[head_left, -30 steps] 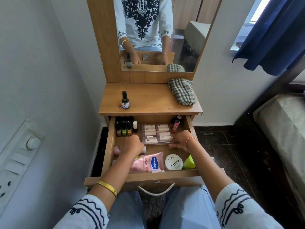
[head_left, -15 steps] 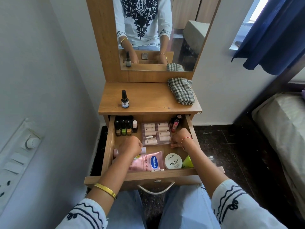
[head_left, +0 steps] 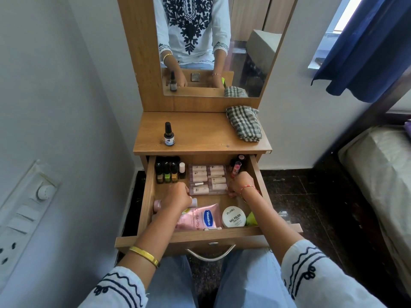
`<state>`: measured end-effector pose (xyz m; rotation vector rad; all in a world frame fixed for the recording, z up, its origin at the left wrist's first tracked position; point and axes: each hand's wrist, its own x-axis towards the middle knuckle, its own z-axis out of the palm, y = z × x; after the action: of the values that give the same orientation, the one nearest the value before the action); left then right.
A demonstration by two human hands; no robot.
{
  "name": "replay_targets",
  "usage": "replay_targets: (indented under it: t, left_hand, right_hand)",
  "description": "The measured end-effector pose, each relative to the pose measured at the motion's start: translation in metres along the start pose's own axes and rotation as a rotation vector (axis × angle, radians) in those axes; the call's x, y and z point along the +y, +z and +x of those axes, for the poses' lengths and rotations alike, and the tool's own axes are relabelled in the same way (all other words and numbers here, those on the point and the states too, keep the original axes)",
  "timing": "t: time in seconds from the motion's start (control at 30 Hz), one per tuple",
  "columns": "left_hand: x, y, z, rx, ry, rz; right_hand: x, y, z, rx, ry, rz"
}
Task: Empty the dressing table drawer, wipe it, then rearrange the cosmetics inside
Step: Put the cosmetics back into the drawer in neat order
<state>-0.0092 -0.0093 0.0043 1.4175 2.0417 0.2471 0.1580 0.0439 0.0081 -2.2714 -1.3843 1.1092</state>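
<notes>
Left hand: curled at the clear case's left edge, mid-drawer.
Right hand: curled, gripping the case's right edge.

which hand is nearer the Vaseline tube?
Left. The left hand sits just above the Vaseline tube, over its far left end. The right hand is farther back and to the right, by the drawer's right wall.

Matt wood-grain drawer, shiny metal handle, woven checked cloth.
</notes>
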Motion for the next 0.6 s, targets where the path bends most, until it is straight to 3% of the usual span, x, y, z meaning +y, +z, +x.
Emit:
replay_targets:
  t: [0.13, 0.23, 0.33, 0.47, 0.6]
  left_hand:
    - [0.001, 0.001, -0.001, -0.001, -0.001, -0.002]
    - [0.002, 0.001, -0.001, 0.008, -0.006, -0.024]
    - [0.000, -0.004, -0.002, 0.070, 0.000, -0.112]
    - [-0.005, -0.023, -0.005, 0.280, 0.081, -0.237]
    - [-0.005, -0.048, -0.004, 0.403, 0.196, -0.364]
  right_hand:
    - [0.000, 0.000, -0.002, -0.035, -0.040, 0.041]
    - [-0.002, -0.002, -0.008, 0.045, -0.089, -0.152]
    - [-0.020, -0.004, -0.021, 0.113, -0.262, -0.238]
    - [-0.061, -0.002, -0.041, 0.156, -0.522, -0.080]
    - [-0.100, 0.014, -0.049, 0.145, -0.647, 0.091]
